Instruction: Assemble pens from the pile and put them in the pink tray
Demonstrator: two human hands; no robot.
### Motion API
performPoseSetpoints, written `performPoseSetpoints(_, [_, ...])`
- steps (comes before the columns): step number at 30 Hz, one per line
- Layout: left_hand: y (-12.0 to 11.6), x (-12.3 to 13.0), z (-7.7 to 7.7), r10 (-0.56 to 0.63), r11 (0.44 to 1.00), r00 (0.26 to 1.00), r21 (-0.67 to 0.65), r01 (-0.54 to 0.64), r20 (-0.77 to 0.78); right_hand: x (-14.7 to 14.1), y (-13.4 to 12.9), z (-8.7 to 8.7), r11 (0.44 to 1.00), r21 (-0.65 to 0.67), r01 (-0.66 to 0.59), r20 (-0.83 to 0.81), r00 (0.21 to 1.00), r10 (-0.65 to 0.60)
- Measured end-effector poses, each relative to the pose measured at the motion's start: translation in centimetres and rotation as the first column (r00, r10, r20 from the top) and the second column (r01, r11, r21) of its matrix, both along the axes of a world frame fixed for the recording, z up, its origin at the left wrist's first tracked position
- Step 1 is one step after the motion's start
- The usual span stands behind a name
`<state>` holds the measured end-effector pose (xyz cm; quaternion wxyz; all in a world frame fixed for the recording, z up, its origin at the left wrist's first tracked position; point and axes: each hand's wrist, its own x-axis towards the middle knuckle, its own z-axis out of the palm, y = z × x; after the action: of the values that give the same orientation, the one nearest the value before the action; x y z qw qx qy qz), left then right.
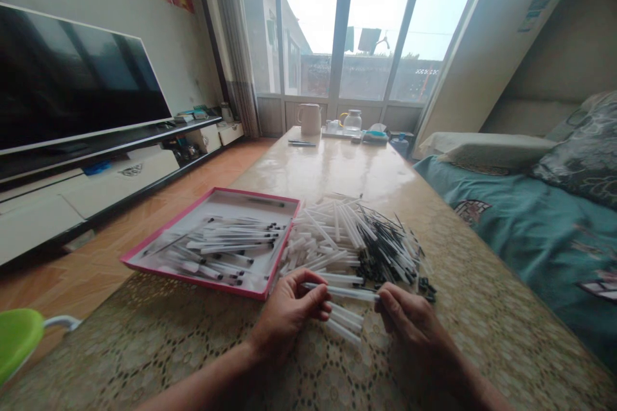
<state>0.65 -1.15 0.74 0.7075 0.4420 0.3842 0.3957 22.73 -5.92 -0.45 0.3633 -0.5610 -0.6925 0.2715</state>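
My left hand [288, 313] and my right hand [409, 321] pinch the two ends of a transparent plastic pen tube [340, 292] above the lace table cover [308, 359]. A few loose tubes [344, 322] lie under it, between my hands. Just beyond is a heap of pen tubes and black-tipped refills [359, 244]. To its left, a pink-rimmed white tray [255, 194] holds several assembled pens lying roughly side by side. Small black parts [427, 289] sit near my right hand.
The glossy table runs away to a white jug [309, 119], a glass teapot [352, 122] and a loose pen [302, 143]. A teal bed [511, 237] borders the right side. A TV cabinet [96, 186] stands left, with a green-topped object [17, 341] at lower left.
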Motion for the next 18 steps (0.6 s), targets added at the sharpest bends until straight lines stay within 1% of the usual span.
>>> performPoseSetpoints(4, [0.1,0.0,0.1,0.024,1.0,1.0,-0.011,-0.024,-0.016,-0.1,0.1,-0.6,1.0,0.002,0.016,-0.018,1.0,-0.016])
performPoseSetpoints(7, [0.2,0.0,0.3,0.036,0.999,0.999,-0.017,-0.037,-0.025,-0.1,0.2,-0.6,1.0,0.011,0.012,-0.023,1.0,-0.012])
performPoseSetpoints(13, [0.2,0.0,0.4,0.043,0.999,0.999,-0.029,-0.044,-0.031,0.2,0.2,0.0,0.999,0.05,0.014,0.006,1.0,-0.015])
performPoseSetpoints(18, [0.3,0.0,0.4,0.038,0.999,0.999,-0.035,-0.039,-0.032,0.2,0.1,0.5,1.0,0.02,0.006,0.06,0.998,-0.007])
